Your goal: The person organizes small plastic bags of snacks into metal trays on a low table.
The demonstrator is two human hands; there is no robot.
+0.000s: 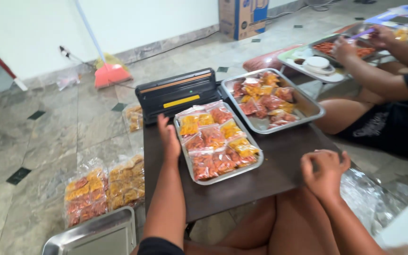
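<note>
Head view: left hand [169,137] lies flat on the dark counter [279,165], fingers together and extended, empty, fingertips just short of the black sealing machine [178,93] and its edge touching or just beside the near steel tray [188,163] of small filled packets [216,139], whose long axis runs away from the person. The packets lie directly to the right of that hand, which is the nearer one; right hand [324,174] hovers at the counter's right edge, fingers curled loosely (whether it pinches anything I cannot tell). A second tray [311,109] sits further back, and another person's hands [362,42] work at the upper right, partly cut off.
</note>
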